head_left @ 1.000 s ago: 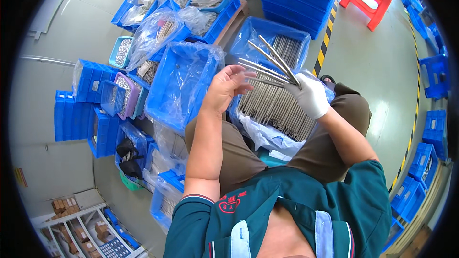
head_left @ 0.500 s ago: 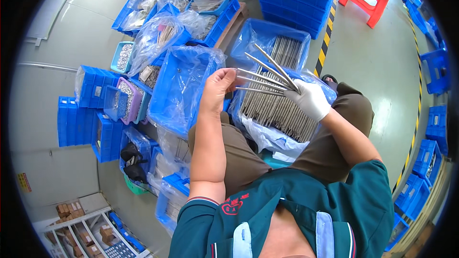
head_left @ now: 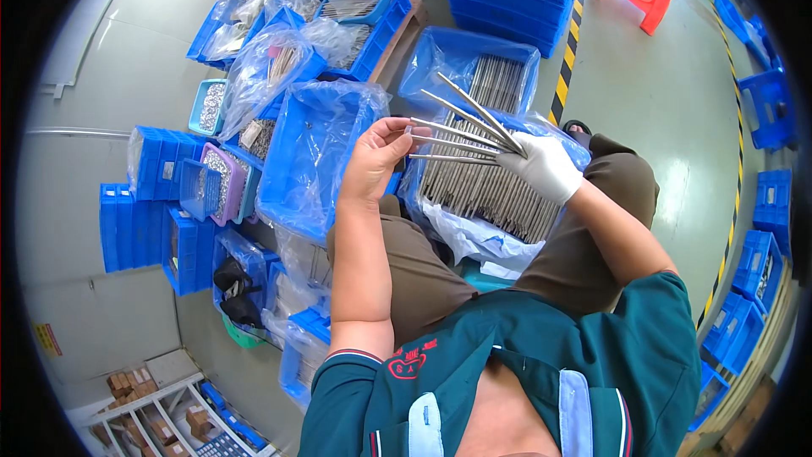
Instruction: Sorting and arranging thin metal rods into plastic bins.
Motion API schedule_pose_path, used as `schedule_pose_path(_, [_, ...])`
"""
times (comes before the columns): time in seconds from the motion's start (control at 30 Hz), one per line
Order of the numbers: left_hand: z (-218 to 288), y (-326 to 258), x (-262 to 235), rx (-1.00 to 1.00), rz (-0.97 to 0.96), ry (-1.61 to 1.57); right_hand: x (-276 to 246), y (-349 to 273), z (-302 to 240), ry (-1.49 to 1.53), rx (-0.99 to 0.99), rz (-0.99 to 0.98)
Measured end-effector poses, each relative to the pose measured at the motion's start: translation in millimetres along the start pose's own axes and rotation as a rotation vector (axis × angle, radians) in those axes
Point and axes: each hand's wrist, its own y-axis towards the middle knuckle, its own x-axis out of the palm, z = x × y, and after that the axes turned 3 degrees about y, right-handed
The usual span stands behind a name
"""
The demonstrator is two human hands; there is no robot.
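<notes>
My right hand [head_left: 544, 171], in a white glove, grips several slim metal rods [head_left: 480, 123] that fan out to the upper left. My bare left hand [head_left: 376, 156] is at the rods' far ends, thumb and fingertips pinched beside one tip. A small shiny bit shows between those fingers, too small to name. Below the hands, a blue crate [head_left: 409, 203] lined with plastic holds rows of similar rods. Crumpled white-blue sheeting [head_left: 474, 233] lies along its near edge. Behind it stands another blue crate [head_left: 420, 55] with rods in it.
A plastic-lined blue crate [head_left: 292, 182] stands left of my left hand. Further left are a purple basket [head_left: 234, 190] of small metal parts and stacked blue crates [head_left: 156, 171]. Tall stacked crates [head_left: 507, 0] and a red stool [head_left: 651, 4] stand at the back. Striped tape [head_left: 565, 76] marks the floor.
My left hand has shifted slightly left and down, and its fingertips look a little more apart. The rods stay in my gloved right hand. The whole view has shifted slightly.
</notes>
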Motion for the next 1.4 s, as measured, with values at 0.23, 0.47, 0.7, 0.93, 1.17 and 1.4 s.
schedule_pose_path(0.23, [-12, 1, -3, -0.108, -0.102, -0.012, 3, -6, -8, -0.236, -0.139, 0.048])
schedule_pose_path(0.47, [6, -1, -11, -0.010, 0.115, 0.173, 2, -2, 1, 0.054, 0.054, -0.070])
schedule_pose_path(0.7, [5, -2, 1, 0.136, 0.096, 0.062, 6, -3, 6, -0.089, 0.070, -0.069])
schedule_pose_path(0.93, [-3, 1, 4, 0.104, 0.039, 0.082, 5, -3, -4, -0.181, 0.067, -0.051])
schedule_pose_path(1.17, [3, -3, 12, 0.119, -0.025, 0.110, 6, -5, -1, -0.219, 0.023, -0.011])
schedule_pose_path(1.4, [-1, -1, 9, 0.079, -0.055, 0.141, 7, -7, -7, -0.260, 0.043, 0.013])
